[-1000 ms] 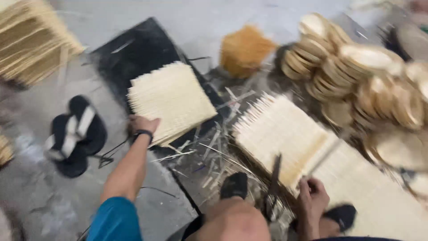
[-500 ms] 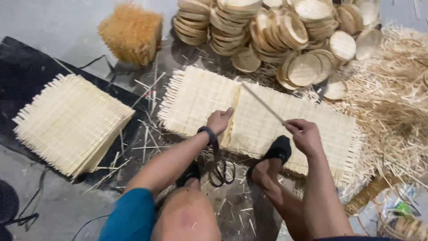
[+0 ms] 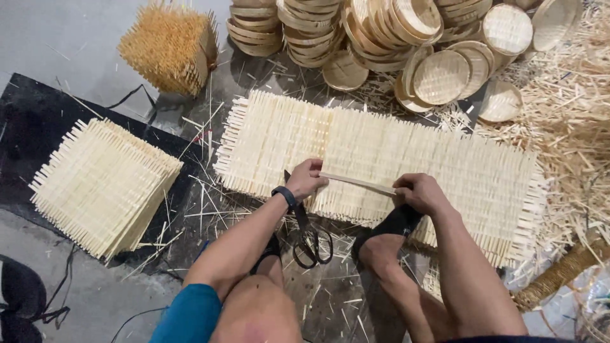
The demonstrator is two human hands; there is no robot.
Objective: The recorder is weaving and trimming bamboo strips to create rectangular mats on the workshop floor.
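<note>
Head view: I see my left hand closed on one end of a thin bamboo strip, and my right hand pinching the other end, so the strip runs level between them. Both hands rest over the near edge of a long woven bamboo mat that spreads away from them, left and right, with its frayed ends poking out all round. Just under the left wrist, black scissors lie on the floor, handles toward me, beside my black-socked foot, which presses on the mat's near edge. Well left of the left hand sits a stack of square woven mats on a dark sheet. Beyond that, a bundle of orange-brown sticks stands upright. Far past the mat, round woven trays lie piled and scattered. Right of the right hand, loose bamboo shavings heap thickly. Open floor shows only at the far left corner; splinters litter the gap between the two mats.
</note>
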